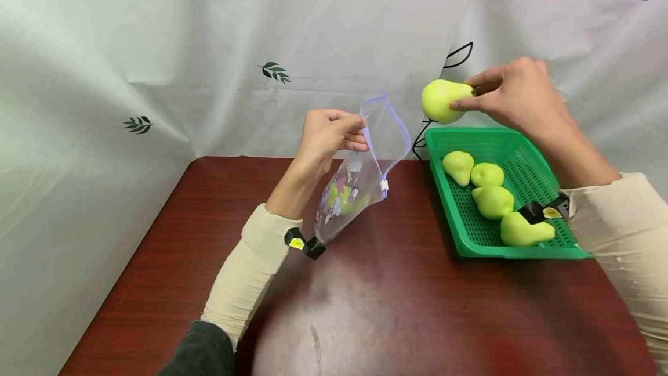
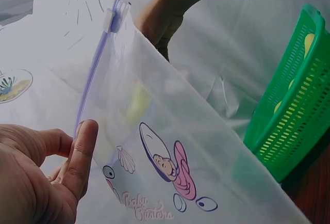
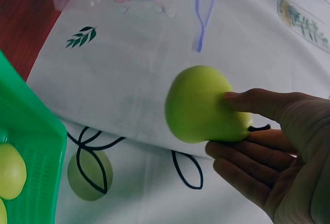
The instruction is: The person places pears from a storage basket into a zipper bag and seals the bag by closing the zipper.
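— Head view first: what does the right hand (image 1: 514, 97) have?

— It pinches a green pear (image 1: 440, 100) by the narrow end, thumb and fingers closed on it, held in the air above the far left corner of the green basket (image 1: 459, 231). The right wrist view shows the same pear (image 3: 203, 105): smooth, yellow-green, plump at one end, a short dark stem poking out beside the fingers (image 3: 242, 170).

— And the left hand (image 1: 329, 135)?

— It grips the rim of a clear zip bag (image 1: 355, 190), thumb and curled fingers pinching the lilac zipper strip. The mouth of the bag gapes open in a loop, facing the pear, which sits just to its right and slightly above. The bag hangs tilted, its lower end towards the wrist. Something yellow-green shows through the plastic inside it. In the left wrist view the bag (image 2: 170, 146) carries a cartoon print of shells and an oyster with script lettering, and a small white slider sits on the zipper.

— What is in the basket?

— Four more pears (image 1: 493, 202), lying in a loose row along the perforated floor.

— The surface?

— A dark reddish-brown table (image 1: 365, 306), glossy, with a pale sheen near the middle.

— And the room?

— White cloth (image 1: 209, 45) hangs behind and to both sides, printed with small dark leaf sprigs and larger outlined fruit shapes. Both forearms wear cream sleeves.
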Action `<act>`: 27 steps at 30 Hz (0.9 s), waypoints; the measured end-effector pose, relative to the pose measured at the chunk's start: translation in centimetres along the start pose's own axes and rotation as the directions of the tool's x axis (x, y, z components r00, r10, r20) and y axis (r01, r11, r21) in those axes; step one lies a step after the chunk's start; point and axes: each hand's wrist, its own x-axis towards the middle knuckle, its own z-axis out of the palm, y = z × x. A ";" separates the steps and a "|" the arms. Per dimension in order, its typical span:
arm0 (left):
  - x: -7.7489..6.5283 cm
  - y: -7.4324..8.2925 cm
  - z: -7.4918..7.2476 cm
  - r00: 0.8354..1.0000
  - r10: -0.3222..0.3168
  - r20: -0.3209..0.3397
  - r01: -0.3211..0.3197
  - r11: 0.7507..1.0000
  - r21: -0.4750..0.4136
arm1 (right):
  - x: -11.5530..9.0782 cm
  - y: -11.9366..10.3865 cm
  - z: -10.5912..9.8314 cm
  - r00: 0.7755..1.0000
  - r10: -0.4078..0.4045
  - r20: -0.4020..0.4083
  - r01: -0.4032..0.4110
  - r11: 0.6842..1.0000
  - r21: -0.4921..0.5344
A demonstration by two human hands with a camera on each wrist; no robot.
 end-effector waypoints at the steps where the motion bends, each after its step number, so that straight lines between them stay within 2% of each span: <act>1: 0.0 0.0 0.0 1.000 0.002 0.000 -0.002 1.000 -0.003 | 0.0 -0.1 0.1 1.000 -0.017 -0.023 0.017 1.000 0.022; 4: 0.1 0.0 0.1 1.000 0.006 -0.002 -0.006 1.000 -0.004 | 0.1 -0.5 0.3 0.995 -0.053 -0.088 0.059 0.995 0.075; 7: 0.2 0.1 0.2 1.000 0.010 -0.002 -0.010 1.000 -0.005 | 0.0 -0.9 0.5 0.990 -0.070 -0.121 0.085 0.990 0.117; 17: 0.2 0.2 0.4 0.999 0.036 0.008 -0.035 0.999 -0.013 | -0.2 -2.0 0.9 0.979 -0.089 -0.185 0.130 0.965 0.228; 27: 0.2 0.0 0.6 0.999 0.037 0.007 -0.037 0.999 -0.016 | -1.0 -3.4 1.2 0.960 -0.146 -0.237 0.221 0.918 0.330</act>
